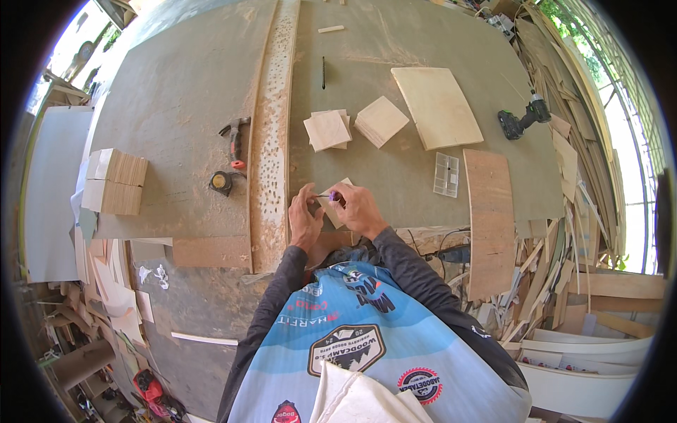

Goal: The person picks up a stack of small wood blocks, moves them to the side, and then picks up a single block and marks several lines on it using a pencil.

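Observation:
Over the near edge of the workbench, my two hands are close together at a small pale wooden square point(334, 215). My right hand point(360, 211) is closed around a small purple object point(336, 198), which looks like a handle; its kind is mostly hidden by the fingers. My left hand point(305, 217) has its thumb and fingers pinched by the square's left corner. A thin dark line shows between the two hands, too small to name. Just beyond lie two stacks of wooden squares, one on the left point(327, 131) and one on the right point(381, 121).
A claw hammer point(235, 143) and a tape measure point(221, 183) lie left of the perforated strip point(272, 106). Far left stands a block of stacked wood pieces point(115, 181). Rightward are a board point(438, 108), a clear compartment box point(446, 175), a plank point(489, 218) and a cordless drill point(523, 117).

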`<state>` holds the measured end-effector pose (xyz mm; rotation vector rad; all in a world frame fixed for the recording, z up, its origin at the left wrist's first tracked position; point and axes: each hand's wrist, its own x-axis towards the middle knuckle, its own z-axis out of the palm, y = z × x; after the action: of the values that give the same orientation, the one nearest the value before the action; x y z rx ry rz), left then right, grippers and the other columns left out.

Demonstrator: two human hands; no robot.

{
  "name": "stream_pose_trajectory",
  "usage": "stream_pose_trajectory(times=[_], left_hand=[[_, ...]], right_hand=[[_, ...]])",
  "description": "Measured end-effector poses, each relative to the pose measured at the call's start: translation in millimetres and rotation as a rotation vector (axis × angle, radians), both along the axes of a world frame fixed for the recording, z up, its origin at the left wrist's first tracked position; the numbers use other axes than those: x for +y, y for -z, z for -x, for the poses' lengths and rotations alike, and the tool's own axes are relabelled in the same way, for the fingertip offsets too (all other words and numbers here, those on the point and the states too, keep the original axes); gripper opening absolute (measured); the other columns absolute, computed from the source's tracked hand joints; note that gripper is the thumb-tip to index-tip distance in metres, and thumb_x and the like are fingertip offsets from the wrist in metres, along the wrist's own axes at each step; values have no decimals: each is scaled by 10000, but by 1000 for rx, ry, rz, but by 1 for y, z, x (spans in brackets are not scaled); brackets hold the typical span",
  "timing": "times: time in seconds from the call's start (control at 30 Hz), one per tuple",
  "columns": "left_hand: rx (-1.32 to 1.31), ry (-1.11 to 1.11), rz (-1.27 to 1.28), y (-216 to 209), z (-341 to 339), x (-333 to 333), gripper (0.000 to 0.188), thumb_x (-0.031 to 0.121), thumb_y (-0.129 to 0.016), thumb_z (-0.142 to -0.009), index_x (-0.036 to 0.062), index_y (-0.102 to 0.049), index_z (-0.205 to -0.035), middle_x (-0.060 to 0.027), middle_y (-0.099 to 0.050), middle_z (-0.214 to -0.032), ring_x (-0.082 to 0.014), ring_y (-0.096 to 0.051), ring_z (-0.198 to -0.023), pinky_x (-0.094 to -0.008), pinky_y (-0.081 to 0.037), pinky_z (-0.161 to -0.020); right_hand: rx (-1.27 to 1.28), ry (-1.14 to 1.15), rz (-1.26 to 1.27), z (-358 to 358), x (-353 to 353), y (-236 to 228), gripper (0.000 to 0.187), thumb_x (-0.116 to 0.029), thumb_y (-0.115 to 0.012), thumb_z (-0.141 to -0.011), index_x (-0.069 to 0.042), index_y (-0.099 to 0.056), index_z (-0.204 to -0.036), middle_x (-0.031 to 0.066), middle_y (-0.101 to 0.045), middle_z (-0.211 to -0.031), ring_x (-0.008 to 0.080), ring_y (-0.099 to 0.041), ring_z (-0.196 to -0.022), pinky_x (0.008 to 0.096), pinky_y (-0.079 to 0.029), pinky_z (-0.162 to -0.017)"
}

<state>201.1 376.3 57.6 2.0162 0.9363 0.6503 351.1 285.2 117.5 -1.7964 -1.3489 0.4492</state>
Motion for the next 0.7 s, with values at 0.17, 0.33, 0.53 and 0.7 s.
stream_pose_trajectory(times=[0.17,0.33,0.53,0.7], left_hand=[[-3,12,-55,2,1,0,699,-65,-774,-737,77,-554,-1386,-103,-695,-1086,-282,-626,-989,-434,-506,-933],[-7,15,-37,1,1,0,688,-66,-767,-739,69,-561,-1381,-110,-695,-1084,-285,-626,-993,-433,-507,-938],[-7,18,-27,2,1,1,684,-64,-763,-741,68,-564,-1383,-113,-701,-1088,-287,-628,-1001,-430,-508,-944],[1,13,-10,3,1,1,679,-60,-753,-744,69,-565,-1384,-114,-705,-1095,-286,-630,-1009,-430,-508,-952]], right_hand=[[75,12,-10,1,-5,-1,179,-73,-743,-886,4,-671,-1030,177,-734,-871,326,-735,-764,397,-584,-696],[71,28,-17,3,-11,6,191,-72,-760,-879,23,-665,-1016,180,-734,-855,302,-748,-756,371,-594,-697],[84,38,30,7,-15,6,195,-73,-761,-875,22,-667,-1017,185,-741,-858,314,-752,-764,378,-595,-700],[73,41,3,7,-15,10,198,-72,-757,-873,23,-667,-1022,189,-742,-848,316,-754,-759,383,-595,-703]])
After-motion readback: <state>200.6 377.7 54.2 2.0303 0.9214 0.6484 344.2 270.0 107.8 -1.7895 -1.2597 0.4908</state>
